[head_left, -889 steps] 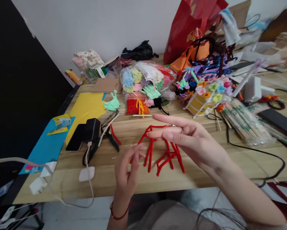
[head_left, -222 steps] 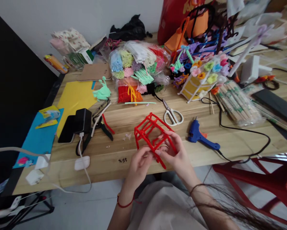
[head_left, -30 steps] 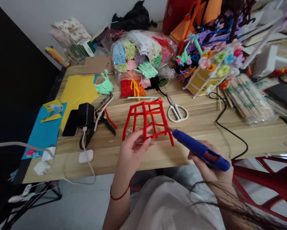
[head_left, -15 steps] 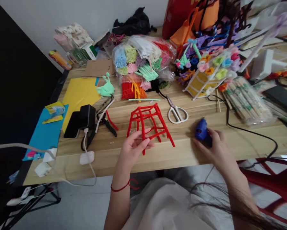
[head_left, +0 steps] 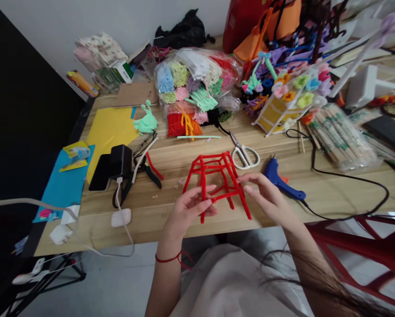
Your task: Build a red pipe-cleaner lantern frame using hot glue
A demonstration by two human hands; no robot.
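So the red frame (head_left: 221, 193), a little fuzzy-stick thing with splayed legs and crossbars, is at the front part of the wooden table (head_left: 144, 231), right in front of the person, with its narrower end up. The left hand (head_left: 192, 207) has one of its legs pinched between thumb and fingers, low down near a crossbar. The right hand (head_left: 261, 191) is at the other side of the frame, thumb and fingers a bit apart, fingertips right up at a leg; can't really tell if they're touching it or just beside it. Over past the right hand there's a blue glue gun (head_left: 279, 181) lying on the table, nozzle pointing away from the person, with its black cord (head_left: 356, 178) looping off to the right. White-handled scissors (head_left: 245, 156) lie just behind the frame, kinda open at the handles. Further back is a pale green stick (head_left: 199, 137), lying in front of a clear bag full of colorful fuzzy sticks (head_left: 197, 72). Over on the left you've got dark-handled pliers (head_left: 152, 176) with a loose red stick (head_left: 154, 166) by them, plus a black charger (head_left: 121, 161) next to a phone (head_left: 100, 174), and a white earbud case (head_left: 121, 217) nearer the table edge.
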